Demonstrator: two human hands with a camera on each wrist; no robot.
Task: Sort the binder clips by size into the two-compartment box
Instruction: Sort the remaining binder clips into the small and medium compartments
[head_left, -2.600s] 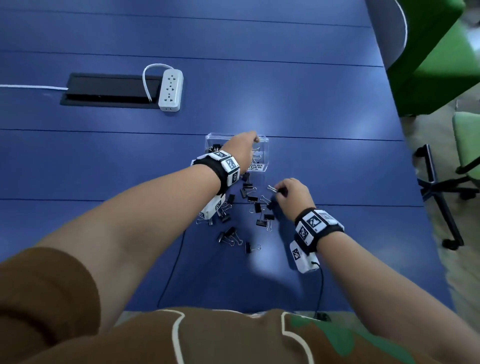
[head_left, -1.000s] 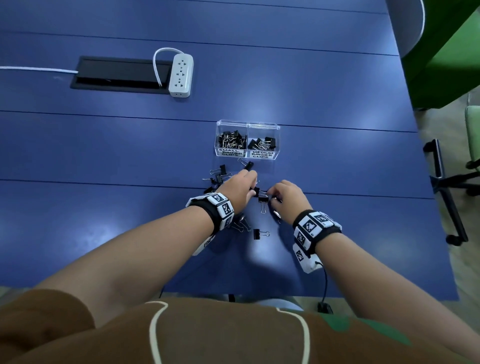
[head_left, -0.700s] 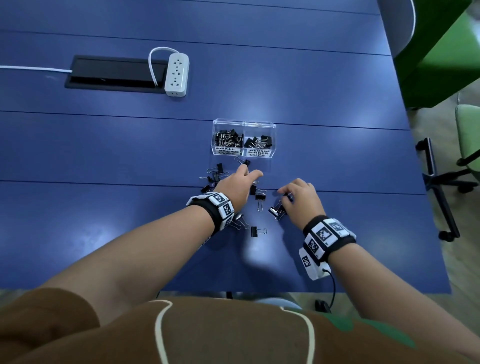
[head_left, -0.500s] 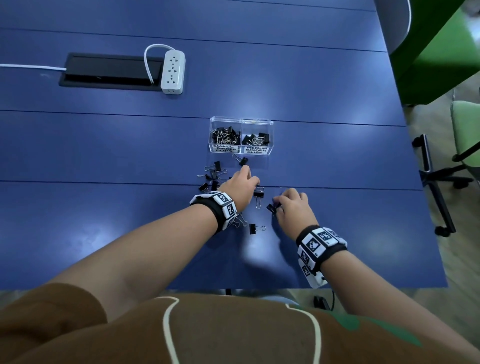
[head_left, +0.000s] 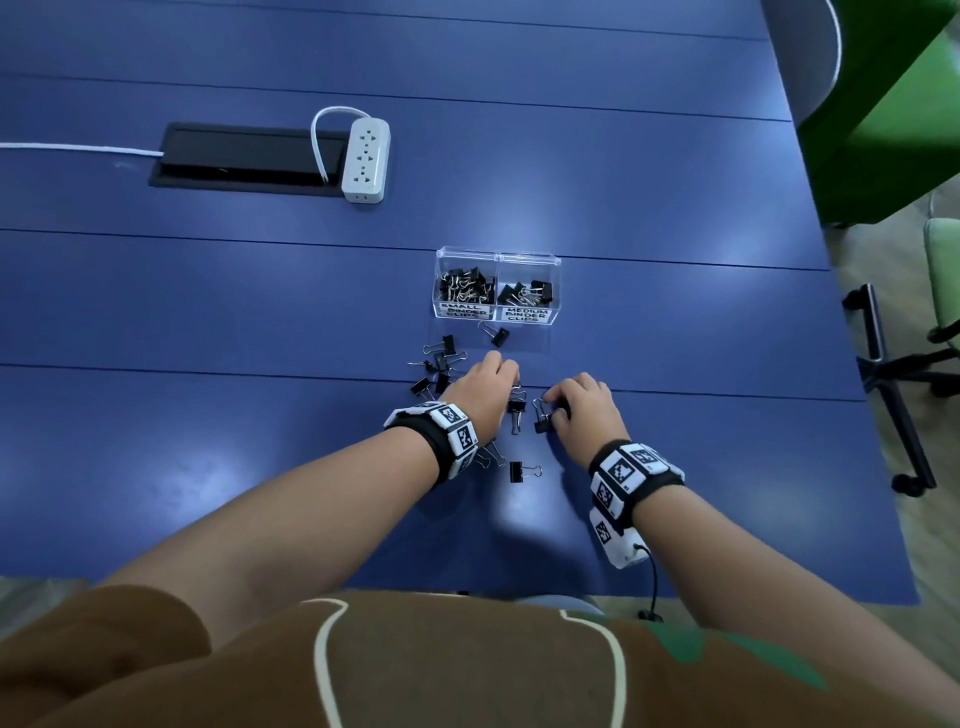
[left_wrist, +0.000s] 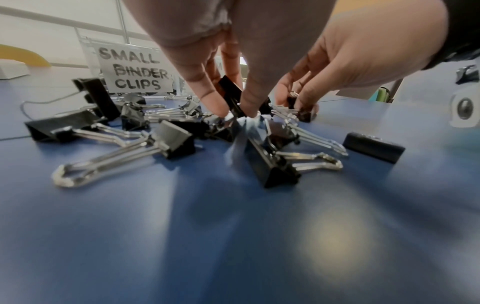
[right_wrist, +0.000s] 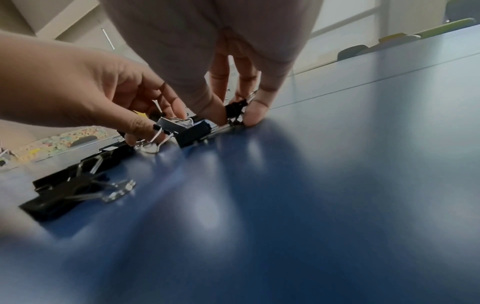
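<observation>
The clear two-compartment box (head_left: 551, 260) stands on the blue table; its left half is labelled small binder clips (left_wrist: 135, 71) and its right half medium, and both hold black clips. Several loose black clips (head_left: 440, 364) lie between the box and my hands. In the left wrist view my left hand (left_wrist: 232, 107) pinches a black binder clip (left_wrist: 230, 92) at the pile between thumb and fingers. Just to its right, my right hand (right_wrist: 235, 118) pinches a small black clip (right_wrist: 235, 111) against the table. In the head view both hands (head_left: 506, 384) (head_left: 550, 410) are side by side.
A white power strip (head_left: 365, 158) and a black cable hatch (head_left: 244, 156) lie at the far left. Green chairs (head_left: 883, 104) and a chair base (head_left: 893, 374) stand past the table's right edge. One clip (head_left: 522, 472) lies alone near my wrists.
My left hand has come back from the box to the loose pile and closed on a clip. My right hand stayed at the pile, shifting slightly and closing on a small clip.
</observation>
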